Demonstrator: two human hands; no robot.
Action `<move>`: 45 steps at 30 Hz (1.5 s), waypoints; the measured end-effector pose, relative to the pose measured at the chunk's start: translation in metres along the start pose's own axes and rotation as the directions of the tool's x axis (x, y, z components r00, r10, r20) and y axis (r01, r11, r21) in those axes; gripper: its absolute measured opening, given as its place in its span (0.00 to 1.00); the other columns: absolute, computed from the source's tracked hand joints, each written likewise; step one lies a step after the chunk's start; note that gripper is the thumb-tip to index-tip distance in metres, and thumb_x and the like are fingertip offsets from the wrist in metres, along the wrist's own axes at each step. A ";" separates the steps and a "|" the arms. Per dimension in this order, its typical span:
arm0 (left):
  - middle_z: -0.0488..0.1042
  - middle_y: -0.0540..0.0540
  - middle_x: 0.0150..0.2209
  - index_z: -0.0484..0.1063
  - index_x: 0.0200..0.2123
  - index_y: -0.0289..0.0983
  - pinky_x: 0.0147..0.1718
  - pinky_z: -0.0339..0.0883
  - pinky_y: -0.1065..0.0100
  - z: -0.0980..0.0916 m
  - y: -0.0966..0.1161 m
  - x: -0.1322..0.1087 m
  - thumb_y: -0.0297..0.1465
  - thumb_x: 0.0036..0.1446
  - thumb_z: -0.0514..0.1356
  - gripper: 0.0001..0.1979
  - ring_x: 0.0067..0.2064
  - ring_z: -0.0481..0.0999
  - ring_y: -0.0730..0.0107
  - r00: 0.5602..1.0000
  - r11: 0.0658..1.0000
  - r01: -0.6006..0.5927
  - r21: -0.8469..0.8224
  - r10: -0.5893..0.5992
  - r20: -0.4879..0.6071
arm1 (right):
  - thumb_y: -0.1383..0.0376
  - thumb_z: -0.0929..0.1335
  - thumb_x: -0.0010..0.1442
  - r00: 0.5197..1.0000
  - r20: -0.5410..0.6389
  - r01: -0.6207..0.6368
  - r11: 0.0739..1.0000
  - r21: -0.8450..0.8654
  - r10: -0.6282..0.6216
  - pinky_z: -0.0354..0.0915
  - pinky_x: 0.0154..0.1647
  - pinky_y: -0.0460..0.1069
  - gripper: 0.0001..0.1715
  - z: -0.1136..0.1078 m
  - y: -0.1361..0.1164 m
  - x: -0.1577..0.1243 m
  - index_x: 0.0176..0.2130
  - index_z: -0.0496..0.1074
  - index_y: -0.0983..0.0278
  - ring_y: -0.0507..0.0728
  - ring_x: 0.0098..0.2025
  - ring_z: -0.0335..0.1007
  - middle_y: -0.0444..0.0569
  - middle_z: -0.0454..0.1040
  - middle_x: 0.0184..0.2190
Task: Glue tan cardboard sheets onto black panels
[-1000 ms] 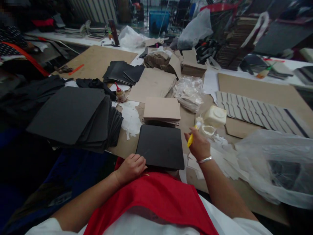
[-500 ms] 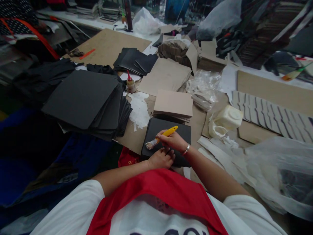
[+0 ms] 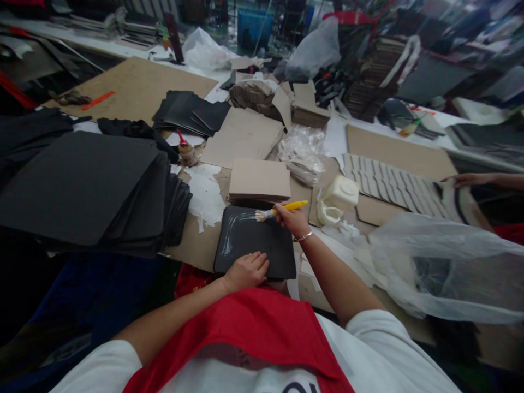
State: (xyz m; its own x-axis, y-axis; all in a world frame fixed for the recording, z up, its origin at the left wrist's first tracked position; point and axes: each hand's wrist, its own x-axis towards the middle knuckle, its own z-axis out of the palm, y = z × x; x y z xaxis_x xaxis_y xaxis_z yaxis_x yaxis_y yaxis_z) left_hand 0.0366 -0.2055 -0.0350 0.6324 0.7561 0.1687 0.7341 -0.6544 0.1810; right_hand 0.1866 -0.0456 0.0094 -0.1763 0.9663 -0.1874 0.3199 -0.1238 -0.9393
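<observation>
Right hand (image 3: 291, 219): fingers closed around a yellow-handled paintbrush (image 3: 295, 206), gripped between bristles and handle end. Brush sits over the far part of a black sheet (image 3: 256, 240); bristles emerge left of the fingers, handle protrudes right. Long axis runs roughly left-right, slightly oblique: bristles point left and a little nearer, handle end right and a little farther. Bristles appear to meet the sheet; exact contact too small to confirm. Shiny pale streaks on sheet's far left portion. Left hand (image 3: 248, 268): palm down on sheet's near edge, fingers extended, close together, pointing right. Beige board stack (image 3: 260, 179) just beyond sheet on table (image 3: 184, 240); white plastic container (image 3: 343, 192) to right.
</observation>
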 end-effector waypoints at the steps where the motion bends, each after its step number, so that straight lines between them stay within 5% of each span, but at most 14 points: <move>1: 0.72 0.36 0.50 0.70 0.47 0.33 0.45 0.69 0.63 0.000 0.000 0.000 0.36 0.56 0.58 0.18 0.51 0.72 0.58 1.000 1.000 0.005 -0.005 -0.005 -0.002 | 0.54 0.66 0.51 0.999 -0.044 -0.010 1.000 0.002 0.010 0.51 0.11 0.42 0.15 -0.013 0.005 -0.004 0.27 0.68 0.64 0.46 0.12 0.55 0.39 0.64 0.13; 7: 0.73 0.36 0.49 0.71 0.47 0.33 0.48 0.67 0.63 -0.003 0.001 0.000 0.34 0.55 0.59 0.17 0.51 0.72 0.59 0.999 0.999 0.017 -0.035 -0.018 -0.027 | 0.54 0.67 0.50 0.969 -0.245 -0.037 0.999 -0.009 0.034 0.53 0.12 0.42 0.15 -0.055 0.021 -0.039 0.27 0.68 0.65 0.46 0.12 0.55 0.39 0.65 0.12; 14: 0.72 0.37 0.50 0.71 0.47 0.34 0.48 0.67 0.64 -0.003 0.006 -0.004 0.34 0.56 0.58 0.16 0.51 0.72 0.59 0.999 0.999 0.036 -0.041 -0.036 -0.016 | 0.51 0.65 0.55 0.983 -0.078 -0.177 0.978 -0.108 0.169 0.51 0.12 0.41 0.19 -0.060 0.028 -0.143 0.29 0.68 0.65 0.46 0.12 0.55 0.39 0.64 0.13; 17: 0.73 0.38 0.48 0.71 0.44 0.35 0.45 0.68 0.64 -0.016 -0.002 0.004 0.39 0.56 0.58 0.16 0.49 0.72 0.60 0.998 0.994 0.045 -0.101 -0.041 0.037 | 0.50 0.64 0.56 0.988 -0.038 -0.153 0.978 -0.141 0.149 0.49 0.12 0.42 0.20 -0.073 0.015 -0.152 0.30 0.70 0.65 0.46 0.12 0.53 0.39 0.63 0.13; 21: 0.74 0.42 0.44 0.71 0.43 0.37 0.46 0.67 0.64 -0.045 -0.035 0.053 0.41 0.60 0.52 0.17 0.47 0.72 0.64 0.994 0.984 0.079 -0.162 -0.089 -0.057 | 0.50 0.66 0.55 0.973 -0.215 0.063 0.995 -0.076 -0.078 0.51 0.15 0.42 0.21 -0.083 -0.017 -0.085 0.32 0.71 0.66 0.46 0.16 0.54 0.40 0.63 0.15; 24: 0.68 0.38 0.53 0.66 0.50 0.35 0.54 0.59 0.60 -0.057 -0.065 0.108 0.39 0.59 0.53 0.19 0.56 0.65 0.60 0.967 0.979 0.189 -0.072 -0.198 -0.158 | 0.50 0.67 0.53 0.956 -0.222 0.201 0.979 0.017 -0.192 0.51 0.16 0.42 0.21 -0.062 -0.048 -0.006 0.33 0.72 0.66 0.46 0.16 0.54 0.39 0.62 0.16; 28: 0.59 0.33 0.60 0.59 0.58 0.32 0.56 0.55 0.51 -0.044 -0.088 0.155 0.42 0.56 0.56 0.30 0.61 0.57 0.49 0.914 0.912 0.405 0.067 -0.407 0.008 | 0.51 0.65 0.53 0.978 0.071 0.182 0.972 0.151 -0.195 0.52 0.15 0.42 0.20 -0.007 -0.070 0.081 0.30 0.72 0.66 0.45 0.15 0.53 0.38 0.61 0.14; 31: 0.58 0.32 0.61 0.57 0.59 0.31 0.55 0.55 0.48 -0.028 -0.091 0.162 0.43 0.58 0.53 0.31 0.61 0.56 0.45 0.881 0.886 0.453 0.099 -0.462 0.102 | 0.56 0.67 0.51 0.945 0.319 0.052 0.995 0.082 -0.076 0.50 0.13 0.42 0.15 0.031 -0.069 0.125 0.28 0.73 0.67 0.45 0.13 0.53 0.38 0.62 0.12; 33: 0.57 0.32 0.61 0.57 0.59 0.31 0.55 0.54 0.46 -0.021 -0.090 0.160 0.44 0.59 0.51 0.31 0.61 0.55 0.44 0.884 0.887 0.452 0.099 -0.460 0.086 | 0.60 0.68 0.50 0.937 0.349 0.010 1.000 0.026 -0.018 0.50 0.12 0.42 0.11 0.048 -0.067 0.148 0.25 0.72 0.67 0.45 0.12 0.53 0.39 0.63 0.11; 39: 0.59 0.33 0.60 0.59 0.58 0.32 0.53 0.56 0.46 -0.018 -0.094 0.157 0.43 0.59 0.50 0.29 0.60 0.57 0.45 0.903 0.902 0.424 0.083 -0.428 0.040 | 0.62 0.65 0.54 0.998 0.068 -0.010 0.999 0.035 0.008 0.54 0.13 0.41 0.11 0.059 -0.063 0.201 0.24 0.69 0.65 0.46 0.12 0.56 0.41 0.65 0.12; 45: 0.67 0.36 0.52 0.66 0.50 0.34 0.45 0.64 0.55 -0.032 -0.100 0.160 0.38 0.58 0.54 0.20 0.52 0.66 0.54 0.911 0.912 0.403 0.079 -0.408 0.060 | 0.62 0.62 0.55 0.986 -0.167 0.004 1.000 -0.025 -0.008 0.56 0.13 0.42 0.13 0.000 -0.044 0.205 0.23 0.67 0.65 0.46 0.11 0.54 0.40 0.64 0.12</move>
State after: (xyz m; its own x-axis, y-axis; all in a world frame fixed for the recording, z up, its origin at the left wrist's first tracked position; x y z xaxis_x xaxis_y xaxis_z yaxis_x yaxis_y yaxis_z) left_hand 0.0560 -0.0190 0.0052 0.2912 0.9564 0.0214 0.9439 -0.2909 0.1563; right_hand 0.1365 0.1580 0.0122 -0.0209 0.9914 -0.1295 0.3421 -0.1146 -0.9326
